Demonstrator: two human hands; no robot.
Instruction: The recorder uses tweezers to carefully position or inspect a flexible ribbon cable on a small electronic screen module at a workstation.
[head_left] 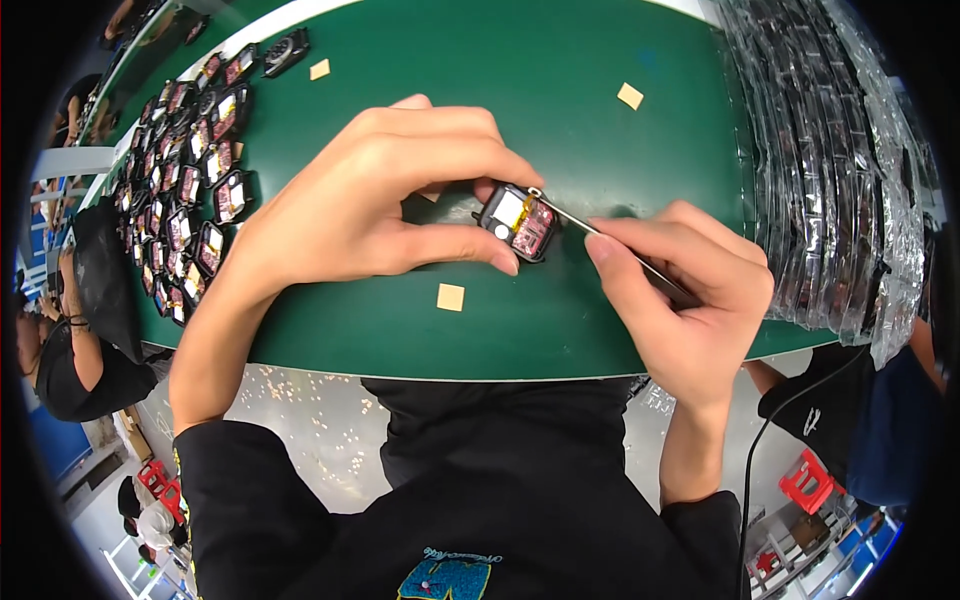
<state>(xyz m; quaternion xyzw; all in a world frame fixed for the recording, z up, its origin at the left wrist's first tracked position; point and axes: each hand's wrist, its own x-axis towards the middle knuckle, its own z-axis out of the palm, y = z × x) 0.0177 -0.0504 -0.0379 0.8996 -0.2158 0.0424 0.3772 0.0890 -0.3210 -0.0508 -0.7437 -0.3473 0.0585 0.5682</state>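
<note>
Between the thumb and fingers of my left hand point(390, 190) is a small black electronic device point(519, 222), its case open. A reddish circuit board, a white rectangle and some yellow tape show inside it. My right hand point(690, 280) is closed around a slim metal tool point(640, 258), perhaps tweezers. The tool's tip reaches the device's upper right corner, close to my left fingertip. I cannot make out exactly what the tip touches. A small tan square point(451, 297) lies on the green table just below the device.
Many similar open devices point(190, 185) crowd the table's left side. Stacked clear plastic trays point(810, 180) line the right. More tan squares point(630, 96) lie on the green tabletop point(480, 60). A black cable point(765, 430) hangs at lower right. Other people sit on both sides.
</note>
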